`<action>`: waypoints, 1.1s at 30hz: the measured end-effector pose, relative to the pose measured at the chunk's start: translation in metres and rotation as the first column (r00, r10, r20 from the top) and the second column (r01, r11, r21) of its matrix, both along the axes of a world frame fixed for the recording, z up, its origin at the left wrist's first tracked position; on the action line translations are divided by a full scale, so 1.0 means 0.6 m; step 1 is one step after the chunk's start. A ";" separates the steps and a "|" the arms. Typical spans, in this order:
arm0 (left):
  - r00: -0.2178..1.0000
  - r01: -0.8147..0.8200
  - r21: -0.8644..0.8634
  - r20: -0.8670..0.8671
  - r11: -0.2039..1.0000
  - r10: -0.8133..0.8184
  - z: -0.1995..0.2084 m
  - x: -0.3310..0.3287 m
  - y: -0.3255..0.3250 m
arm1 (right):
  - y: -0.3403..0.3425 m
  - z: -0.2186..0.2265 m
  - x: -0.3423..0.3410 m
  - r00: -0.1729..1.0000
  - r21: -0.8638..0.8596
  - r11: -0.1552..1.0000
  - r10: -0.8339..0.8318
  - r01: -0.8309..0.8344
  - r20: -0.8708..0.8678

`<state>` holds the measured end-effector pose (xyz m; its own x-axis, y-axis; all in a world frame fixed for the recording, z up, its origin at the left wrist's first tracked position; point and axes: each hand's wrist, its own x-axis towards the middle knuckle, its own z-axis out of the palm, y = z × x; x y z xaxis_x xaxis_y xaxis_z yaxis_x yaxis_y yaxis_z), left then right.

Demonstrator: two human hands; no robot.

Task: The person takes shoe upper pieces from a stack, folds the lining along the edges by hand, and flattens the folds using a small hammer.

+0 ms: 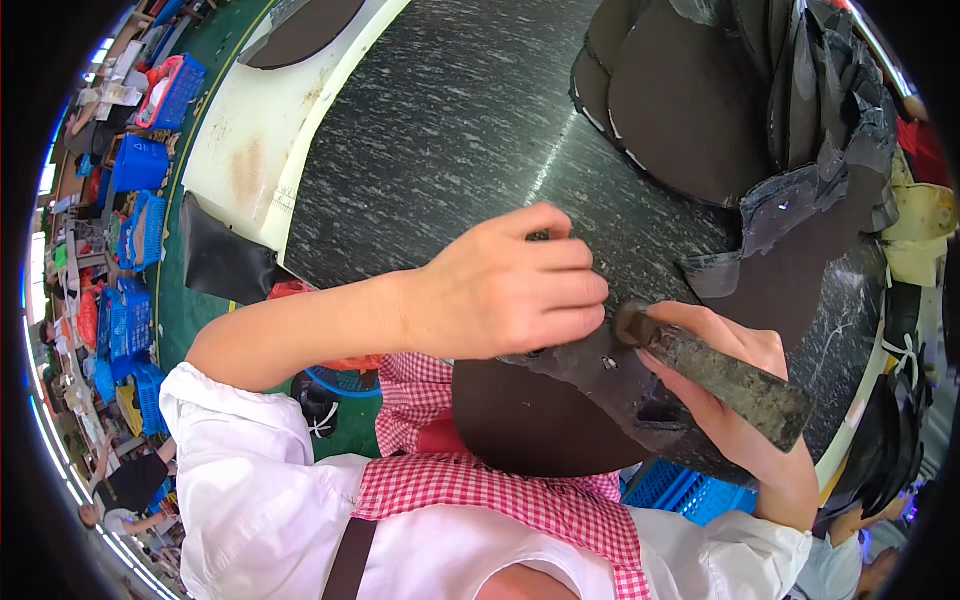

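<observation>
A dark brown, rounded sheet piece (540, 425) with a ragged grey-black border (600, 375) lies at the table's near edge and hangs over it toward me. My left hand (520, 285) is over its far border, fingers curled closed; what they pinch, if anything, is hidden beneath them. In my right hand (715, 365) is a worn metal hammer (735, 385), its round face close to my left fingers. The hammer's handle is hidden by the hand. A small shiny spot (609, 363) shows on the border between the hands.
More brown sheet pieces (690, 110) with ragged grey borders are heaped at the far right of the speckled black table (430, 130). A white surface (240, 150) adjoins at left. Blue baskets (130, 320) stand on the green floor; another blue basket (690, 490) is below the table.
</observation>
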<state>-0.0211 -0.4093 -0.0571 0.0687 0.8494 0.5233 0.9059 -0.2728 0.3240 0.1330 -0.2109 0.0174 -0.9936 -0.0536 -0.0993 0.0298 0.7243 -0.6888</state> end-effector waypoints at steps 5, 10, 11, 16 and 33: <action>0.963 0.000 0.023 -0.270 1.000 0.006 0.010 0.023 -0.005 | 0.006 0.005 -0.021 0.990 0.046 0.997 0.062 -0.057 -0.125; 0.935 -0.056 0.009 -0.351 0.998 0.055 0.018 0.051 -0.007 | 0.001 0.018 -0.036 0.991 0.034 0.990 0.136 -0.136 0.016; 0.977 -0.084 -0.066 -0.203 0.994 0.069 0.019 0.048 -0.012 | 0.002 0.022 -0.037 0.985 0.070 0.984 0.157 -0.161 0.064; 0.913 -0.223 -0.128 0.321 0.966 0.253 0.003 0.037 -0.021 | 0.003 0.016 -0.035 0.988 0.065 0.986 0.151 -0.153 0.032; 0.864 -0.504 -0.087 -0.027 0.859 0.503 0.013 0.093 -0.041 | 0.008 -0.012 -0.030 0.972 0.091 0.973 0.219 -0.210 -0.091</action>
<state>0.0348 -0.4337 -0.0490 -0.3795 0.8108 0.4457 0.9130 0.2502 0.3222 0.1152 -0.2064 0.0103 -0.9649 -0.2624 -0.0125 -0.1984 0.7592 -0.6199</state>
